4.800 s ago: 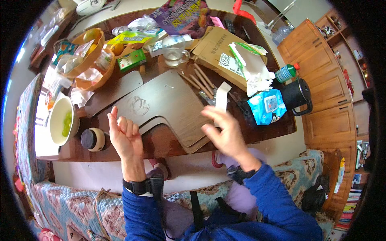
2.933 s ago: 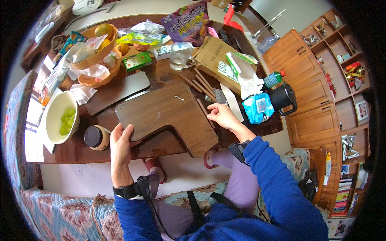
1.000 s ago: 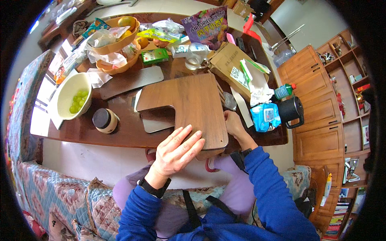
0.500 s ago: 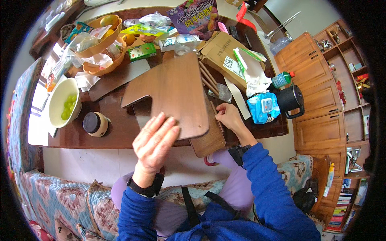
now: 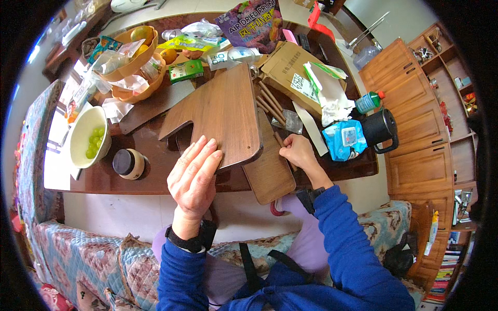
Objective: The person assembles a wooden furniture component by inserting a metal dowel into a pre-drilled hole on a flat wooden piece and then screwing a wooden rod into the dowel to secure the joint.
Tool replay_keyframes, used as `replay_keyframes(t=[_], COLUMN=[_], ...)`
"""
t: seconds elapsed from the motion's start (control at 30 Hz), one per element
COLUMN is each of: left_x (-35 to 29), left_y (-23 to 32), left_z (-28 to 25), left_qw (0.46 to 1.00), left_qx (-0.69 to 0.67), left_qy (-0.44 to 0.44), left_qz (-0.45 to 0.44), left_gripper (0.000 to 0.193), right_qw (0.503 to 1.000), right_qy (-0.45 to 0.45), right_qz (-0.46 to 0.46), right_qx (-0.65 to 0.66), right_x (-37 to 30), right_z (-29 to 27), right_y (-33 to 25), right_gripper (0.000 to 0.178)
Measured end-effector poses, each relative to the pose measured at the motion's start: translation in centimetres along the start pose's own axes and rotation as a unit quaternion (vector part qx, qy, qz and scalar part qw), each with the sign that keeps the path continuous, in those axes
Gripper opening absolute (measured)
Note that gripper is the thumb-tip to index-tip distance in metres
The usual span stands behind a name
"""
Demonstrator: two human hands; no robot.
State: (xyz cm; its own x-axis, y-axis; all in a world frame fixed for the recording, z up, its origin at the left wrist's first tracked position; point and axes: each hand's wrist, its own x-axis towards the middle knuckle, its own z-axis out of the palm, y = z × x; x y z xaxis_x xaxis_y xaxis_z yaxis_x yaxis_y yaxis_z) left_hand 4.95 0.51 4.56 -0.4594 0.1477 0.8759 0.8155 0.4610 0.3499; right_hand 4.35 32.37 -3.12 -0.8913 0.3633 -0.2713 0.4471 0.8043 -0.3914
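Observation:
A large dark-brown wooden board (image 5: 223, 114) with a notch cut in one side lies tilted over the table's middle. My left hand (image 5: 194, 179) grips its near edge, straight fingers on top and the thumb hidden. Beneath and to the right, a narrower wooden board (image 5: 270, 179) juts past the table's front edge. My right hand (image 5: 301, 153) is closed in a pinch on a thin wooden stick (image 5: 278, 139) beside that narrower board. Farther back lie several similar wooden sticks (image 5: 271, 103) and a small clear plastic bag (image 5: 293, 122).
On the left are a bowl of green grapes (image 5: 78, 135), a dark-lidded jar (image 5: 128, 164) and a tiered fruit basket (image 5: 129, 67). A cardboard box (image 5: 290, 67), a blue wipes pack (image 5: 344, 140), a black mug (image 5: 377, 127) and a green bottle (image 5: 367, 102) stand on the right.
The large board has tilted and shifted slightly left, uncovering more of the narrower board. My left hand moved a little left with its edge; my right hand keeps its pinch, nearly in place.

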Motion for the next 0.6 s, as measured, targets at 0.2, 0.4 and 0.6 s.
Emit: replay_keyframes(t=[0.2, 0.4, 0.6], left_x=[-0.1, -0.4, -1.3], left_y=[0.7, 1.3, 2.0], left_z=[1.1, 3.3, 5.3], left_qw=[0.998, 0.991, 0.978], left_qx=[0.019, 0.040, 0.050], left_qy=[-0.058, -0.121, -0.195], left_qz=[0.010, 0.033, 0.045], left_gripper=[0.021, 0.029, 0.035], right_qw=[0.978, 0.893, 0.888], right_qy=[0.108, 0.067, 0.049], right_qz=[-0.109, -0.271, -0.283], right_qx=[0.140, 0.353, 0.359], right_x=[-2.0, -5.4, -6.5], right_z=[-1.2, -0.5, -0.4], right_y=[-0.9, -3.2, -2.8], right_gripper=[0.031, 0.027, 0.029])
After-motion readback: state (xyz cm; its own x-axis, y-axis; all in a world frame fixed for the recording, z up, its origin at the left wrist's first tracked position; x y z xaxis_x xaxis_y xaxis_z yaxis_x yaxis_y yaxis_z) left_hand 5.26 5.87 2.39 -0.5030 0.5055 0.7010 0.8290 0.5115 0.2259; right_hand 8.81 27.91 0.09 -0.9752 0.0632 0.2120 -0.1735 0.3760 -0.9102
